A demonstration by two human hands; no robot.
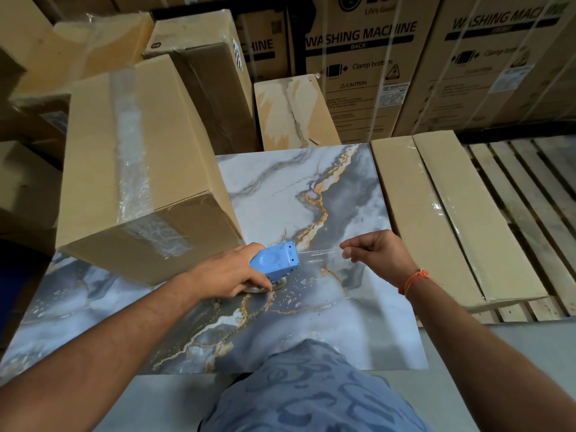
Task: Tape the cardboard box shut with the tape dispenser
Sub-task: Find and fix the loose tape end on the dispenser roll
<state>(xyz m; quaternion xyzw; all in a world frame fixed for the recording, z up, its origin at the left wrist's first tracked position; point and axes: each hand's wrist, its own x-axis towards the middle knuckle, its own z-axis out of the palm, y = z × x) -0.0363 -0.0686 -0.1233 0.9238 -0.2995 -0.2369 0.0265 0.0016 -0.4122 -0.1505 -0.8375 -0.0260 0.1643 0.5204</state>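
Note:
A large cardboard box (146, 169) lies on the marbled table (280, 194) at the left, with clear tape running along its top seam and down its near end. My left hand (230, 275) grips the blue tape dispenser (276, 260) just right of the box's near corner. A short strip of clear tape (318, 252) stretches from the dispenser's toothed edge to my right hand (374, 247), whose fingers pinch its free end. Both hands hover low over the table, apart from the box.
Several cardboard boxes (199, 57) stand behind the table, and tall washing machine cartons (367, 67) line the back. Two long flat cartons (436, 213) lie on a wooden pallet (530, 188) to the right. My knee (311, 391) shows at the bottom.

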